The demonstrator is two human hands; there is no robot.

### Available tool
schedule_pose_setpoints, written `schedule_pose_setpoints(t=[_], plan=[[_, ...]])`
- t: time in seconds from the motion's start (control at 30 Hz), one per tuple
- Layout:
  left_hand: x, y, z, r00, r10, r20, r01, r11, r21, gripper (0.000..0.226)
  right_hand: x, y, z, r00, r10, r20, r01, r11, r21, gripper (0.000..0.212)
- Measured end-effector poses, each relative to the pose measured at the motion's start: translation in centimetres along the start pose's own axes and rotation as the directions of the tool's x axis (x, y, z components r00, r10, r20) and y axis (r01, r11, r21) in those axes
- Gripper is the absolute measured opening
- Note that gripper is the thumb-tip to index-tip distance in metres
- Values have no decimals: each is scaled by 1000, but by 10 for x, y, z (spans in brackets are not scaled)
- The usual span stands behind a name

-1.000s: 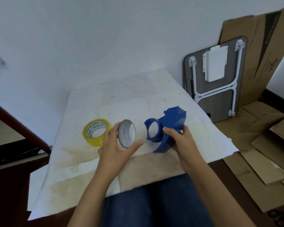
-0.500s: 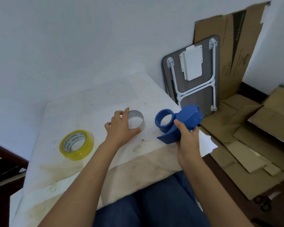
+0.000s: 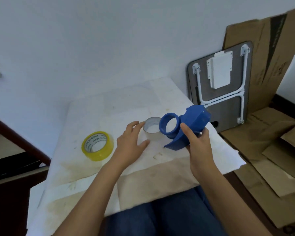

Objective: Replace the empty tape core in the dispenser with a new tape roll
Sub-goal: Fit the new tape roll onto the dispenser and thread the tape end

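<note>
My right hand (image 3: pixel 197 142) grips the rigid blue plastic dispenser (image 3: pixel 184 128), my left hand (image 3: pixel 131 142) hangs open beside the grey empty core (image 3: pixel 152 129), and the light, stiff yellow tape roll (image 3: pixel 97 145) at nine o'clock looks easiest pinched across its rim.

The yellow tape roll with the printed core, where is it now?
In the head view, the yellow tape roll lies on the white table cover, on the person's left, beside the open left hand and apart from it.

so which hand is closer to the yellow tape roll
Left. The left hand lies open just right of the yellow tape roll; the right hand is farther right, holding the blue dispenser.
</note>
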State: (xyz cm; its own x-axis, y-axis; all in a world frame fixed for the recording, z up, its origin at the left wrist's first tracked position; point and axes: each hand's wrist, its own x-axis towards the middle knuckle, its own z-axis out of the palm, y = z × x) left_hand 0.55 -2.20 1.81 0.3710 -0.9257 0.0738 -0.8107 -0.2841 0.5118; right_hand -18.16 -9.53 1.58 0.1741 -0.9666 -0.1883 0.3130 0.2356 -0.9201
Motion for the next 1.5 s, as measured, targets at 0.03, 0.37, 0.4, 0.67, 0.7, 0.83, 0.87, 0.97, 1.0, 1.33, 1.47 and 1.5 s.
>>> schedule_pose_setpoints(t=[0.03, 0.37, 0.4, 0.67, 0.7, 0.83, 0.87, 0.97, 1.0, 1.33, 1.47, 1.5], plan=[[-10, -5, -5, 1000, 11, -28, -13, 999, -42, 60, -3, 0, 5, 1000, -15, 21, 15, 1000, -18, 58], [-54, -93, -53, 857, -451, -251, 376, 879, -294, 69, -18, 14, 55, 960, 36, 277, 16, 983, -182, 70], [-54, -99, -54, 840, -510, -188, 443, 843, -307, 80, -18, 17, 61, 954, 64, 293, -4, 980, -200, 66], [-40, -114, -53, 876, -482, 22, 456, 813, -362, 116, -24, 31, 88, 918, 180, 354, -55, 940, -337, 58], [-38, -115, -52, 881, -472, 17, 448, 825, -344, 113, -26, 31, 88, 917, 189, 351, -57, 934, -354, 58], [-40, -117, -51, 914, -404, -29, 369, 861, -349, 107, -28, 34, 82, 926, 189, 327, -44, 913, -405, 59], [-45, -116, -52, 926, -375, -44, 333, 866, -374, 106, -28, 34, 80, 929, 183, 322, -36, 910, -413, 59], [-65, -108, -53, 954, -283, -99, 209, 866, -453, 110, -29, 33, 74, 934, 147, 325, 0, 910, -414, 51], [-72, -104, -51, 957, -263, -120, 176, 858, -482, 112, -29, 34, 71, 936, 138, 324, 9, 911, -413, 49], [-110, -74, -44, 991, -75, -113, 14, 886, -464, 112, -45, 37, 54, 937, 93, 337, 48, 921, -387, 47], [-106, -61, -44, 996, -35, -86, -5, 904, -428, 113, -50, 35, 50, 929, 85, 360, 50, 935, -351, 50], [-105, -57, -45, 997, -25, -71, -7, 908, -418, 114, -51, 34, 50, 927, 88, 363, 42, 941, -335, 49]])
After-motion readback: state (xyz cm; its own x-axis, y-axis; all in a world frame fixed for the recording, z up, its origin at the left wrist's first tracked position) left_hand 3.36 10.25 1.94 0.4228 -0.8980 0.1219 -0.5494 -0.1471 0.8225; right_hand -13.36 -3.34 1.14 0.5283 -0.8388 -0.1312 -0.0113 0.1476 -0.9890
